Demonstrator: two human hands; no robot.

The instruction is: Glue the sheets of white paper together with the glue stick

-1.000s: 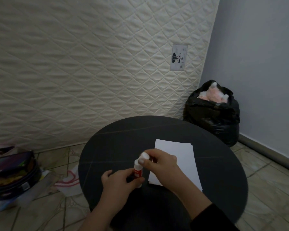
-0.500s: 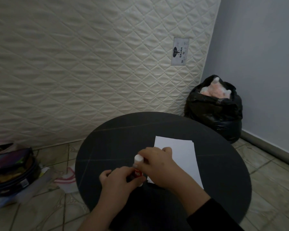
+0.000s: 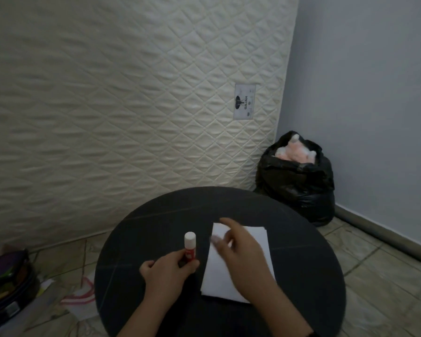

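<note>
- On the round black table [image 3: 144, 239], near its front edge, a glue stick [image 3: 189, 246] is held upright by the left hand [image 3: 168, 273].
- The lower, red-labelled part of the tube is gripped between the curled fingers and the thumb, while the white cap end is left standing clear above the hand.
- Just to the right of the glue stick, the sheets of white paper [image 3: 238, 276] are laid flat on the tabletop as a stack, the long side running away from the person.
- The right hand [image 3: 238, 254] is seen over the paper, blurred, with the fingers spread and loosely bent; nothing is held in it, and it cannot be told whether the sheets are touched.
- A narrow gap of dark table is visible between the two hands, so the glue stick is kept apart from the paper.
- Behind the table, a quilted cream mattress [image 3: 131, 105] is stood against the wall, and a black bag [image 3: 299, 186] with something pink and fluffy at its mouth is seen in the corner.
- On the tiled floor at the left, a dark case [image 3: 5, 283] is partly shown.
</note>
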